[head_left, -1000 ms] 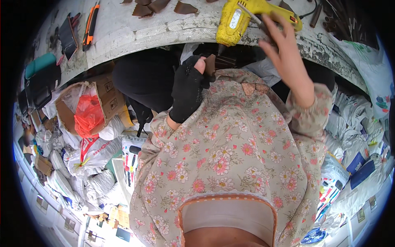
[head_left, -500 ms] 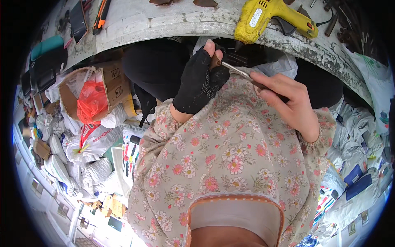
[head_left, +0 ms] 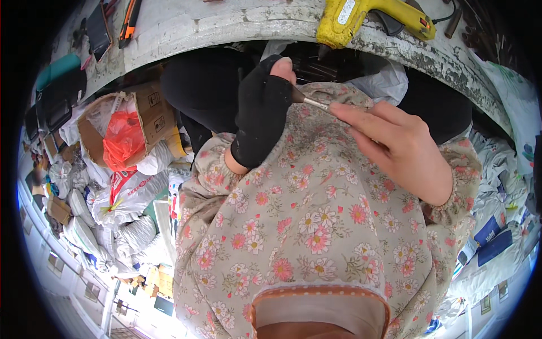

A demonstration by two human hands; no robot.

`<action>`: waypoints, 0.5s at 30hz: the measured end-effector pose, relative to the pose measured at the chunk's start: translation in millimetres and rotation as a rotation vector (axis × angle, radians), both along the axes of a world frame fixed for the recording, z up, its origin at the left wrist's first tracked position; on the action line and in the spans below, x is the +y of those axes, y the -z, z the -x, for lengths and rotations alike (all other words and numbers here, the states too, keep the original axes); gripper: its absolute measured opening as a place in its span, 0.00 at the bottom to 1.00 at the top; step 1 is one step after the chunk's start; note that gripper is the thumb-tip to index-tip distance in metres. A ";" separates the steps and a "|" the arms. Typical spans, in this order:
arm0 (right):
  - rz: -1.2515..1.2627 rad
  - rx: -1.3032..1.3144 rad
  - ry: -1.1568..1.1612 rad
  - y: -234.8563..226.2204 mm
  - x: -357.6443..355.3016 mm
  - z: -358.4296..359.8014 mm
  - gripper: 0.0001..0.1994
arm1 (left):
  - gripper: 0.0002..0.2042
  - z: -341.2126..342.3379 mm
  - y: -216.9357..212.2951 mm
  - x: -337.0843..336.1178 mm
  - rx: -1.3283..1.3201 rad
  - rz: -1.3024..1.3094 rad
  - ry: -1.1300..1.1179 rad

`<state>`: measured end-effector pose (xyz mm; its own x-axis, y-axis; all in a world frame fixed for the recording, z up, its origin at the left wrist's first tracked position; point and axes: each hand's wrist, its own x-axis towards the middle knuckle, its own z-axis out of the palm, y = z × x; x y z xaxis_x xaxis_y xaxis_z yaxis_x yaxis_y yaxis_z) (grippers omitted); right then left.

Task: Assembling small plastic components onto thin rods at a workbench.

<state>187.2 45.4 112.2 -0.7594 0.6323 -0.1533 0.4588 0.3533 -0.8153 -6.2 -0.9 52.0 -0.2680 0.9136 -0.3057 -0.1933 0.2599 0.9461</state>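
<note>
My left hand (head_left: 262, 110), in a black fingerless glove, is closed around a small dark brown piece (head_left: 297, 96). Only the brown end beside the glove shows; the rest is hidden in the palm. A slim tool with a silver metal shaft (head_left: 316, 104) meets that brown end, slanting down to the right. My bare right hand (head_left: 398, 144) grips the tool, its index finger stretched along the shaft and its handle covered by the fingers. Both hands are over my lap, just in front of the table edge.
On the whitish, worn table (head_left: 226, 25) lie a yellow glue gun (head_left: 339, 25), an orange-black utility knife (head_left: 130, 22) and a dark phone (head_left: 98, 33). Brown rods (head_left: 480, 34) are heaped at the far right. A cardboard box (head_left: 148, 116) with a red bag (head_left: 123, 138) stands at left.
My left hand has turned and moved slightly left, so its back now faces up. My right hand has shifted right and down, and its index finger lies further along the shaft.
</note>
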 end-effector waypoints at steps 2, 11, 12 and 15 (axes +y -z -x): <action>-0.023 0.012 0.014 1.1 -2.7 5.1 0.21 | 0.12 -1.3 5.8 0.1 -0.022 0.026 -0.006; 0.026 0.024 0.000 33.1 4.2 8.3 0.16 | 0.05 12.3 25.1 -6.9 0.083 0.083 0.222; 0.020 0.020 0.001 38.3 4.2 6.0 0.16 | 0.03 13.2 30.2 -9.6 0.201 0.021 0.340; 0.120 0.076 0.056 47.5 2.4 1.0 0.15 | 0.06 24.7 35.4 -13.8 0.121 -0.101 0.500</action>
<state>186.2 47.8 64.7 -0.7355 0.6548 -0.1739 0.4109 0.2271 -0.8830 -30.9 -14.7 16.6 0.1809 0.9623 -0.2033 0.0434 0.1987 0.9791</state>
